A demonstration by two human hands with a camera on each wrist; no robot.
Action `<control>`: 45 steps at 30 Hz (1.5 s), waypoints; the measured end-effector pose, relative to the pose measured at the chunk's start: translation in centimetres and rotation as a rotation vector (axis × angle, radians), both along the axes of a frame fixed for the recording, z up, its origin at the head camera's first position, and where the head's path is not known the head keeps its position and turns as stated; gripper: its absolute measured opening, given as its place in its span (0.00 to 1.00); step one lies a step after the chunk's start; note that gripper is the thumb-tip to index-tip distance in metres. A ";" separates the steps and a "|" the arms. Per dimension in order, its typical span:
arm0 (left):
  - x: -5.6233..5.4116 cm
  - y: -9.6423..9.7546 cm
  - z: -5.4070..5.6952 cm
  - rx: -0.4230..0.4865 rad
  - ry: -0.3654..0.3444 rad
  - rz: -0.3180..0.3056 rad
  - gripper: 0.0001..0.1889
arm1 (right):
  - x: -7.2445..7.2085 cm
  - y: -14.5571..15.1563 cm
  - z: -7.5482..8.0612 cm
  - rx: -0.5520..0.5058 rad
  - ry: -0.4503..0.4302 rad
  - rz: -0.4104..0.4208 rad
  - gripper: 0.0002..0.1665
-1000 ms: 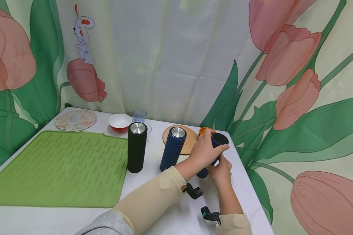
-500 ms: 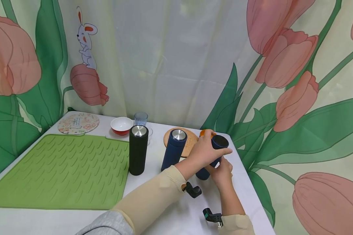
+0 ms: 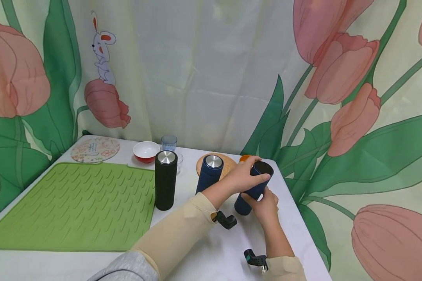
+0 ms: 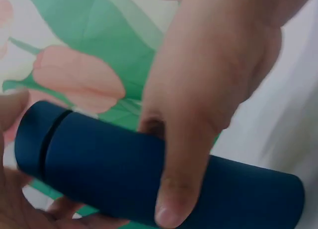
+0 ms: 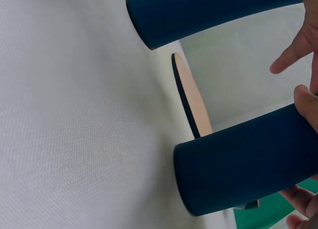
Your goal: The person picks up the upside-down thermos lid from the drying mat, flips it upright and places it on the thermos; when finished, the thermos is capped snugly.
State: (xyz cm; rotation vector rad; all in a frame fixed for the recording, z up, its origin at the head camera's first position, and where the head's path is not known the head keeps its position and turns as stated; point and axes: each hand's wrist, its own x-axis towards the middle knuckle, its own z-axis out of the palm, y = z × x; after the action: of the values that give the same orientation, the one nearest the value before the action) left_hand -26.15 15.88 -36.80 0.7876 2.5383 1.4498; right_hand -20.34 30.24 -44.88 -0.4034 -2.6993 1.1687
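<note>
A dark blue thermos flask (image 3: 258,190) with a dark top stands tilted near the table's right edge. My left hand (image 3: 242,176) is at its upper end, thumb across the near side and fingers behind. In the left wrist view, a groove marks off the cap (image 4: 37,134), with left-hand fingers round it. Lower down, my right hand (image 3: 266,208) grips the flask's body, its thumb (image 4: 181,199) laid across it. A second blue flask (image 3: 210,171) with a silver lid stands to the left, partly hidden by my left arm. Further left is an upright black flask (image 3: 165,185).
A ribbed green mat (image 3: 81,210) covers the table's left side. Along the back are a round floral mat (image 3: 95,150), a red-and-white bowl (image 3: 146,151), a blue glass (image 3: 169,143), a clear glass mug (image 3: 180,163), a round wooden board (image 3: 229,163) and something orange (image 3: 244,158).
My left hand has turned about the flask's top; its thumb has drawn back to the left and its wrist has shifted left. The right hand keeps its hold on the body.
</note>
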 end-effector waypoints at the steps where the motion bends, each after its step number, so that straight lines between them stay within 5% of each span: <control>1: 0.2 0.3 -0.1 0.005 -0.014 0.031 0.42 | 0.0 0.1 -0.1 0.009 -0.003 0.000 0.52; 7: 1.2 1.5 -0.5 -0.017 -0.003 0.178 0.48 | 0.1 0.1 -0.5 0.028 0.005 0.004 0.48; 10: 1.0 1.0 -0.4 -0.038 0.015 0.141 0.43 | 0.1 0.0 -0.4 0.021 0.006 0.007 0.48; 17: -0.2 -0.6 0.2 -0.024 0.000 -0.055 0.37 | -0.2 -0.2 -0.1 -0.001 0.009 -0.001 0.48; 19: -0.2 -0.7 0.3 -0.023 -0.007 -0.049 0.38 | -0.4 -0.2 -0.1 -0.009 0.008 0.003 0.48; 24: 0.3 0.4 0.0 -0.038 -0.035 0.088 0.47 | -0.4 -0.1 -0.3 0.009 -0.001 0.009 0.50; 29: 0.9 1.4 0.4 -0.105 0.019 0.159 0.51 | -0.2 0.2 -0.2 0.029 0.005 0.009 0.50; 32: 0.9 1.2 0.6 -0.138 0.052 0.132 0.46 | -0.1 0.1 -0.1 0.030 0.004 0.013 0.49; 40: -0.3 -0.6 1.7 -0.164 0.063 -0.073 0.36 | -0.2 0.0 0.3 0.007 0.017 0.013 0.48; 45: 0.2 0.1 1.5 -0.136 -0.014 0.010 0.47 | -0.1 0.1 -0.2 0.012 0.000 0.011 0.49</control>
State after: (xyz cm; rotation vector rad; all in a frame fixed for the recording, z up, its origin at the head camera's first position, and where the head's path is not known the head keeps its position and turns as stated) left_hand -25.94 15.98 -35.32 0.7421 2.6000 1.2646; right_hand -20.46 30.33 -45.06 -0.3871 -2.7101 1.1549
